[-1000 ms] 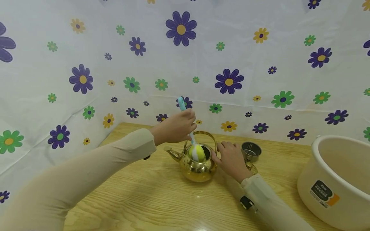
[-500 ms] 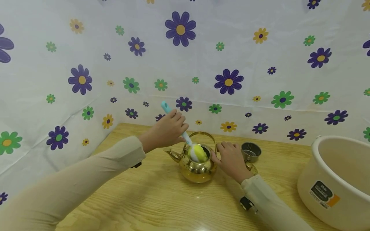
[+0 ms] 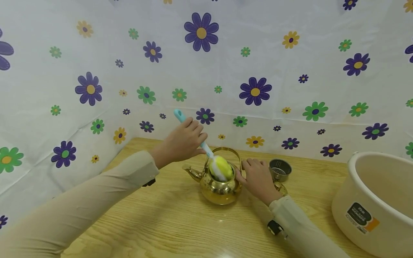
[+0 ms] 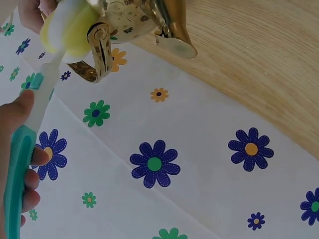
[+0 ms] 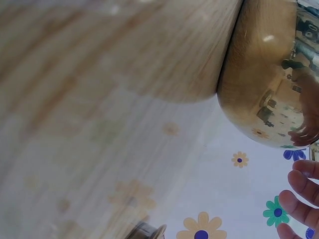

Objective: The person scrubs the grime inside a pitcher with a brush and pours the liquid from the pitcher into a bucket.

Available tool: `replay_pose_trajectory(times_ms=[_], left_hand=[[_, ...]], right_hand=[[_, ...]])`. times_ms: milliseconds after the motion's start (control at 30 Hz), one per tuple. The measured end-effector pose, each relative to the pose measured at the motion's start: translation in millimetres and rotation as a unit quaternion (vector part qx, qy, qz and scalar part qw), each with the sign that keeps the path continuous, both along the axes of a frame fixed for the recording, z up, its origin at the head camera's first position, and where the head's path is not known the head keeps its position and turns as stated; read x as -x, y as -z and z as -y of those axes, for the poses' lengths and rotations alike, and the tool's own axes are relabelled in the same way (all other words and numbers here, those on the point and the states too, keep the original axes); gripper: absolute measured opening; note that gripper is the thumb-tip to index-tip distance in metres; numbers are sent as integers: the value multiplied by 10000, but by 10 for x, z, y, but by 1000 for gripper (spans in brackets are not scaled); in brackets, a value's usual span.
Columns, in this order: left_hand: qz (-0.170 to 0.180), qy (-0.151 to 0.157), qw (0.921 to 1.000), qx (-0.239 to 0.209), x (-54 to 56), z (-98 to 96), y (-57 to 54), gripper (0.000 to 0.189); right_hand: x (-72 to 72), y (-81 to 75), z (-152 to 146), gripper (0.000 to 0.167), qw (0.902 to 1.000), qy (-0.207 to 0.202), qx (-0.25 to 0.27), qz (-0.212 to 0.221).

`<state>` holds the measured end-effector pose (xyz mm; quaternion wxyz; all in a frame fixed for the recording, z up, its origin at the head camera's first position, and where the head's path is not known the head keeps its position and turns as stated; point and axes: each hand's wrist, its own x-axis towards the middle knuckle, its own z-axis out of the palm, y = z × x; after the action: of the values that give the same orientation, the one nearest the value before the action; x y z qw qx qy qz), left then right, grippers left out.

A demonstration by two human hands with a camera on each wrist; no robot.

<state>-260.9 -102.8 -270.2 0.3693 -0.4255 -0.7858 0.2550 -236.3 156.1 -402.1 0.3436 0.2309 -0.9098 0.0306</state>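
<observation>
Wood-grain tabletop (image 3: 174,218) stretches nr side of fingers (image 3: 193,127), back edge just beyond. L hand (image 3: 180,142) grips blue-white plastic brush (image 3: 207,149), yellow-white sponge head (image 3: 221,167) below fingertips, partly in round gold metal kettle (image 3: 221,194); R hand (image 3: 259,179) relaxed, thumb touching kettle.

White sheeting (image 3: 222,68) printed with purple, green and orange flowers (image 3: 201,33) hangs, lightly creased, from 9 o'clock through 12 to 3, turning inward near 10 o'clock; a pale wood-grained counter (image 3: 180,218) spreads to 6 o'clock, where light (image 3: 224,256) glares off its surface
</observation>
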Motion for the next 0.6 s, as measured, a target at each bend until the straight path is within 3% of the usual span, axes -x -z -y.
replay_pose_trajectory(times_ms=[300, 600], left_hand=[[119, 37, 9999, -18, -25, 54, -84, 49], [-110, 18, 9999, -108, -42, 130, -132, 50]], right_hand=[[-5, -3, 5, 26, 10000, 1, -22, -41], [-7, 3, 9, 25, 10000, 40, 34, 73]])
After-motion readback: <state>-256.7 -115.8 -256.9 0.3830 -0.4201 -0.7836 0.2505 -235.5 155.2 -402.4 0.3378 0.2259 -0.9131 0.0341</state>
